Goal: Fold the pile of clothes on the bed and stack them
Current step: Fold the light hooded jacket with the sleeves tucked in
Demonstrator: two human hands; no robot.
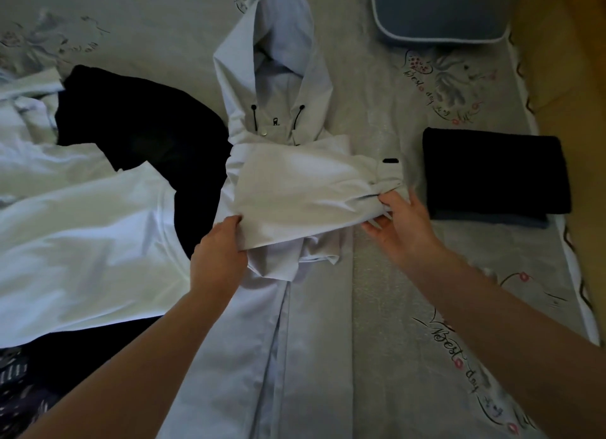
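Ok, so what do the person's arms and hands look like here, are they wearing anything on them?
Both forearms are bare as far as the picture shows: no sleeves, gloves or watch. The left hand and the right hand show no rings or bracelets that I can make out in the dim light.

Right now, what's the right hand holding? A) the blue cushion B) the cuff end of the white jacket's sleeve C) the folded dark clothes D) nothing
B: the right hand pinches the cuff end of the sleeve folded across the white hooded jacket, while the folded dark clothes lie untouched beside it and the blue cushion sits further up the bed.
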